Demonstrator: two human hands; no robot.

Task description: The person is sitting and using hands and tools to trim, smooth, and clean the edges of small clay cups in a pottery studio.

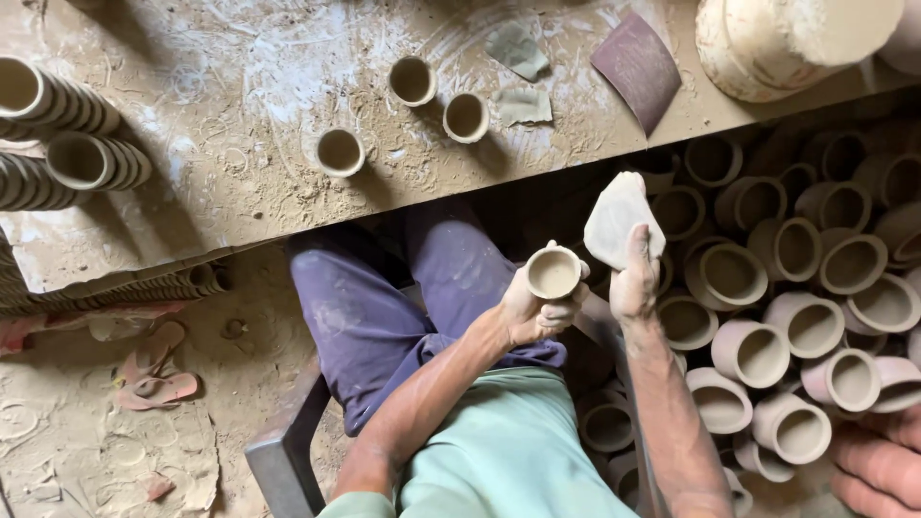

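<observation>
The large pot (787, 38) at the upper right is cut off by the top edge. The nested cup stacks (58, 125) at the upper left run out past the left edge. Someone else's hand (878, 470) shows only in part at the lower right corner. The left hand (532, 309) hides the lower body of its cup (554, 272). The tabletop (240, 182) hides the knees.

I sit in a pottery workshop: a dusty, clay-smeared bench (240, 182) carries unfired cups (413, 81), stacked cups (58, 105) lie on their sides at its end, and a heap of clay pots (796, 317) crowds the floor beside me.
</observation>
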